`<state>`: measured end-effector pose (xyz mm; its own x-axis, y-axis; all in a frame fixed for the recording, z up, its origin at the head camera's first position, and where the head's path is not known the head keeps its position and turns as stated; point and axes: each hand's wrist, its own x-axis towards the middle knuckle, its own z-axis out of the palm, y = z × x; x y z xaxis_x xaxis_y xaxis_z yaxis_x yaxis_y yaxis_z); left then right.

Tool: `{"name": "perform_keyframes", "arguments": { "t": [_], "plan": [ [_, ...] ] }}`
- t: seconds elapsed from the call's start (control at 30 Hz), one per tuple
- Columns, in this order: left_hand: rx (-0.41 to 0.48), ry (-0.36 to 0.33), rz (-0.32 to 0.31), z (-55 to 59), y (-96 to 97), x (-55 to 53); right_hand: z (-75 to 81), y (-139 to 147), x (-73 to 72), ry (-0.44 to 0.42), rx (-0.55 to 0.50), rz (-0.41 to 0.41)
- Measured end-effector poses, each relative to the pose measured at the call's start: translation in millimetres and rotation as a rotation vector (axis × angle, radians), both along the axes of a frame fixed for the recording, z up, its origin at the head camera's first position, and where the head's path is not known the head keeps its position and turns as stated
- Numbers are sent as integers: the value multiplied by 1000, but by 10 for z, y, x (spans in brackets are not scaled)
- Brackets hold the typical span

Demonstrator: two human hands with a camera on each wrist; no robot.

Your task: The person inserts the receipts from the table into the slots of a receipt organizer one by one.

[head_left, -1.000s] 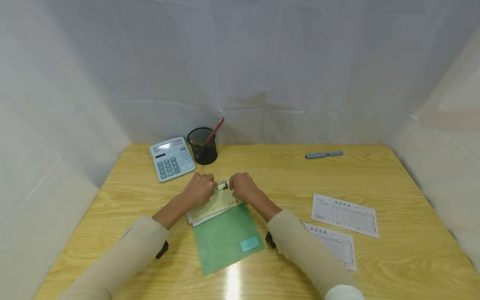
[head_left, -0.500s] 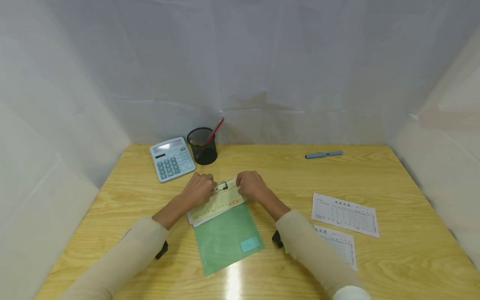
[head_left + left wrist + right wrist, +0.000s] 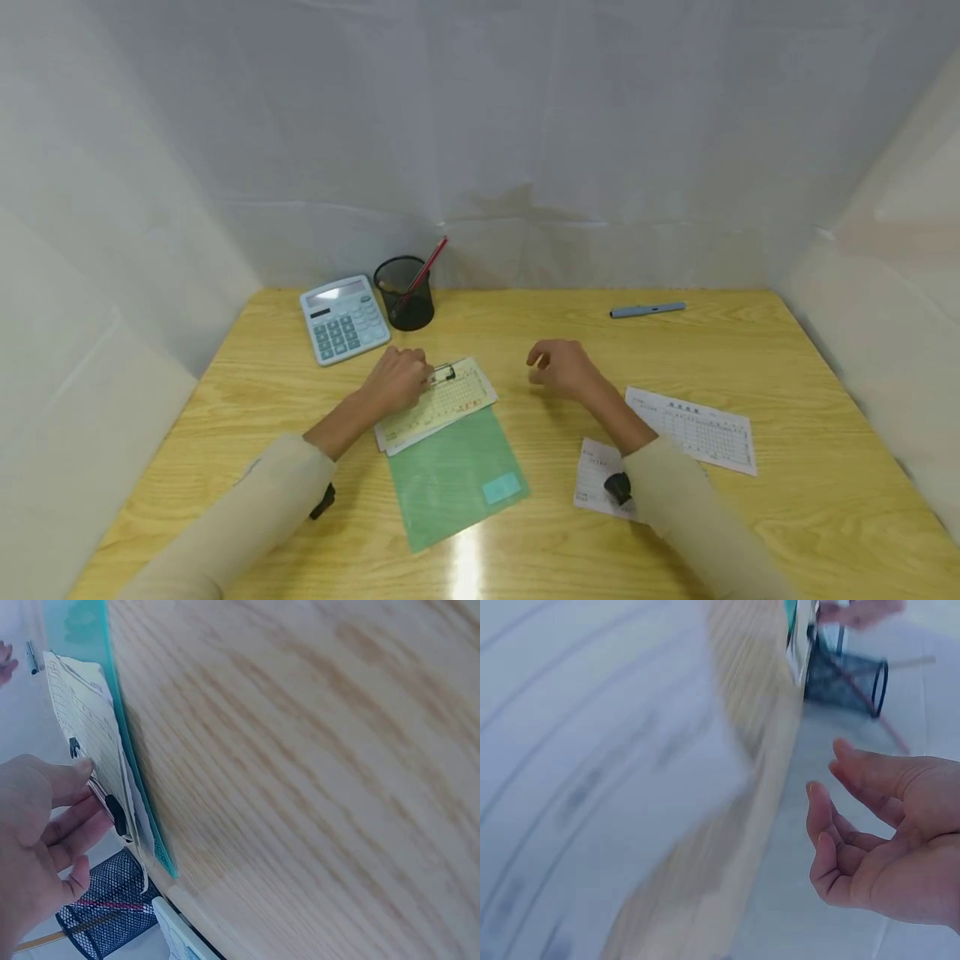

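A green clipboard [image 3: 457,483] lies slanted on the table, with a light-blue label near its lower corner. Yellow and white printed forms [image 3: 435,408] lie over its upper part, beneath a wire clip [image 3: 447,375] with black ends. My left hand [image 3: 397,379] pinches this clip between thumb and fingers, as the left wrist view shows; the black clip end [image 3: 116,814] sticks out beside the fingertips. My right hand [image 3: 566,367] hovers right of the clipboard, fingers loosely curled and holding nothing. Under the right forearm lies a white form [image 3: 596,479], partly covered.
Behind my left hand stand a light-blue calculator [image 3: 345,321] and a black mesh pen cup [image 3: 412,308] with a red pencil [image 3: 427,267] in it. A blue-grey pen [image 3: 647,310] lies at the back right. Another white form [image 3: 697,429] is at the right.
My right hand has let go of the clip area and moved right, away from the clipboard. The sheet under the right forearm shows at its left end now. My left hand has stayed put.
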<state>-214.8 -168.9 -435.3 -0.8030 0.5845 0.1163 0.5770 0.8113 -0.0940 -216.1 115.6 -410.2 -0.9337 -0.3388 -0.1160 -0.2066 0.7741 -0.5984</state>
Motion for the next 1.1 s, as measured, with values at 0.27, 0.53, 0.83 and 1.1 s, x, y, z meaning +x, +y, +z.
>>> {"name": "perform_keyframes", "arguments": {
  "t": [0.27, 0.53, 0.83, 1.1],
  "plan": [
    [41, -20, 4, 10, -50, 26, -23, 667, 53, 10, -17, -42],
    [68, -35, 8, 20, -53, 13, -83, 1313, 210, 16, 5, -119],
    [99, -70, 11, -7, -52, -4, -87, 1843, 436, -1, 90, -205],
    [70, -51, 15, -19, -59, -7, -121, 2163, 598, -8, 211, -232]
  ]
}}
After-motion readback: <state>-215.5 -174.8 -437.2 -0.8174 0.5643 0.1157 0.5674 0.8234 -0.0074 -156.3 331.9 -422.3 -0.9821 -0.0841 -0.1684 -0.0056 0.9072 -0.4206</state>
